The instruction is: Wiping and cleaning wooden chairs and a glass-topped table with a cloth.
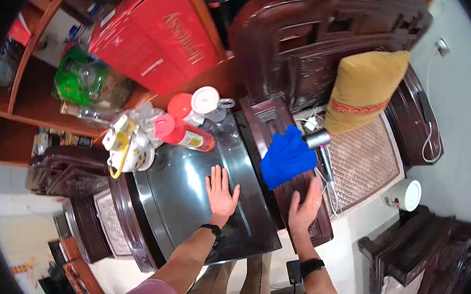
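My left hand (221, 193) lies spread on the glossy dark table top (185, 204), holding nothing. My right hand (305, 208) is open over the carved wooden armrest (315, 224), thumb apart from the fingers, with nothing in it. Just beyond its fingertips a bunched blue cloth (287, 158) drapes over the armrest. Partly behind the cloth, a grey hair dryer (325, 146) rests on the quilted seat (363, 158), its cord trailing toward my right hand. A red bottle (183, 133) lies tilted at the table's far side.
Along the table's far edge stand a white-lidded jug (206, 101), a red-lidded container (181, 106) and a white teapot-like vessel (131, 154). A shelf behind holds a large red box (158, 34). On the seat leans a yellow cushion (363, 91); a white bin (405, 194) is at right.
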Demonstrator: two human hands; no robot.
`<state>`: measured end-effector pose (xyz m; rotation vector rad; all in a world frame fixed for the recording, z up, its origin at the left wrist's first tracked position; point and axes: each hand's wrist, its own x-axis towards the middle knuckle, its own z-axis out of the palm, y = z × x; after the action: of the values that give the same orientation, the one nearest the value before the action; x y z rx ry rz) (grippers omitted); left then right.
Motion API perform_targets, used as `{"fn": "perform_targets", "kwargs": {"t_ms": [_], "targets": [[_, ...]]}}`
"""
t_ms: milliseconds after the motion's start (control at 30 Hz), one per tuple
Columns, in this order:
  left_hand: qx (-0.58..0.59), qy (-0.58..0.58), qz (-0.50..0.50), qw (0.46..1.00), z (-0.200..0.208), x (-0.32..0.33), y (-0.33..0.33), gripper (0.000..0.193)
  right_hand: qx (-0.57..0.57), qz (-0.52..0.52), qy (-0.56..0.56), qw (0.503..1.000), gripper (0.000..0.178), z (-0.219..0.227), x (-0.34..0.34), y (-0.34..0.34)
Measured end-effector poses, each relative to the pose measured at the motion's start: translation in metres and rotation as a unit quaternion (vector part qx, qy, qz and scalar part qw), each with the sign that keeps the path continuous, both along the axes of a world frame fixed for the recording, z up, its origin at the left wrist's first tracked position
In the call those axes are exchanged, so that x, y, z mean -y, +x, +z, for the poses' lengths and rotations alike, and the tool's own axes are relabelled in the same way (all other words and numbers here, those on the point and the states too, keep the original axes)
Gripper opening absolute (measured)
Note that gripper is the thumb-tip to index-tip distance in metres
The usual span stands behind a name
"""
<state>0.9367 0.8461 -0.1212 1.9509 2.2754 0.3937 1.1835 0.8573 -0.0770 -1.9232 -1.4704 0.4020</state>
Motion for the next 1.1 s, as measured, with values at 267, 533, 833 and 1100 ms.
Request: {"fn": "perform_targets", "kwargs": {"t_ms": [267,533,833,1100], "targets": [[0.044,0.0,-0.008,0.999,0.005,-0.004,0.016,0.071,0.173,0.268,0.103,0.942,0.049,-0.032,-0.186,-0.073],[0.049,0.016,0.009,0.999,0.011,-0.004,-0.001,0.072,0.195,0.325,0.117,0.918,0.043,-0.04,-0.227,-0.099],[0.049,0.016,-0.001,0.999,0.002,-0.003,0.002,0.074,0.245,0.297,0.069,0.92,0.044,-0.022,-0.101,-0.03],[0.081,0.025,0.011,0.996,0.001,0.006,0.014,0.071,0.274,0.299,-0.031,0.914,0.04,-0.012,0.157,0.105]]}}
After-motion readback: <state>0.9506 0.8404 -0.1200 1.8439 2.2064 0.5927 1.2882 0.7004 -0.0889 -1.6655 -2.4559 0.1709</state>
